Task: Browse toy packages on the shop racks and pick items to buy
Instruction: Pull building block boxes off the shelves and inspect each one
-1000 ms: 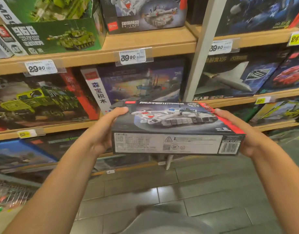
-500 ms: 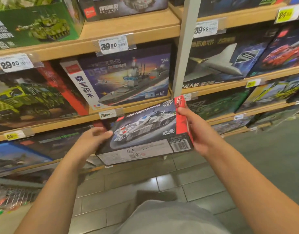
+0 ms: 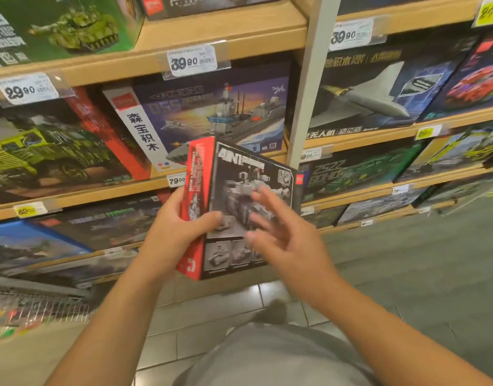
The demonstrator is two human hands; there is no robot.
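A dark toy box (image 3: 234, 174) with a red side panel and a grey tank picture stands on end in front of the racks. My left hand (image 3: 178, 232) grips its red left edge, thumb across the printed back face. My right hand (image 3: 281, 232) hovers in front of the box with fingers spread and blurred; whether its fingertips touch the box I cannot tell. The box's back, marked "4IN1" with small model pictures along the bottom, faces me.
Wooden shelves (image 3: 225, 32) hold many toy boxes: a warship box (image 3: 212, 115), a green truck box (image 3: 45, 151), a jet box (image 3: 378, 93). Price tags (image 3: 192, 61) line the shelf edges. A white upright post (image 3: 309, 79) divides the racks. A wire basket (image 3: 36, 310) sits at lower left. Grey tiled floor lies below.
The box has been turned from lying flat with its front up to standing on end with its back toward me. My right hand has let go of its red edge; the left now holds it.
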